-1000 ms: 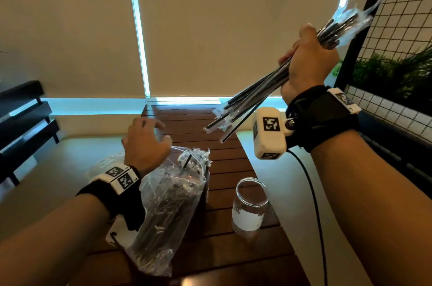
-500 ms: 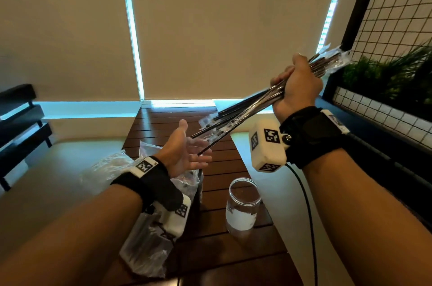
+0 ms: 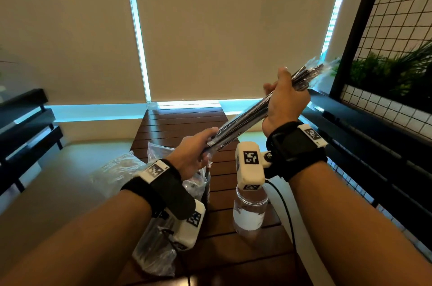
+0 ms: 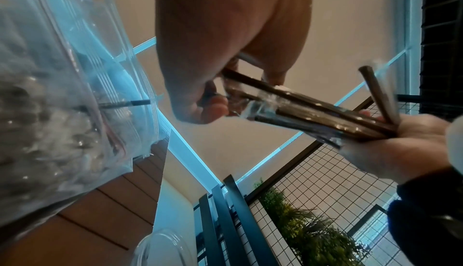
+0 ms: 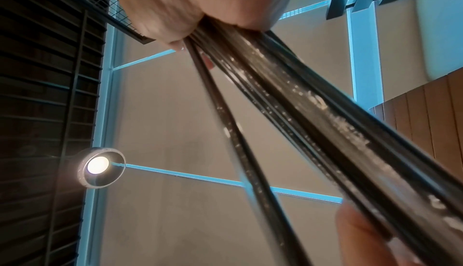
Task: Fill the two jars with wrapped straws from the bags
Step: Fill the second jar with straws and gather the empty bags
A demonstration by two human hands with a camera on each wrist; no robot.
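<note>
A bundle of dark wrapped straws [image 3: 245, 119] slants through the air above the table. My right hand [image 3: 286, 100] grips its upper part; my left hand [image 3: 198, 147] grips its lower end. The left wrist view shows the straws [image 4: 313, 114] between both hands, one straw splaying out. In the right wrist view the straws [image 5: 313, 112] run out from my fist. A clear plastic bag [image 3: 159, 234] of more straws lies under my left forearm. One empty glass jar [image 3: 250, 213] stands on the table below my right wrist. A second jar is not visible.
The slatted wooden table [image 3: 187, 122] runs toward a blind-covered window. A second crumpled clear bag [image 3: 117, 171] lies left of the table. A black wire-mesh screen [image 3: 397, 28] with green plants [image 3: 385, 70] stands at the right, a dark bench [image 3: 25, 122] at the left.
My left hand left the bag, rose palm-up and now grips the bundle's lower end. My right hand has lowered the straws toward it.
</note>
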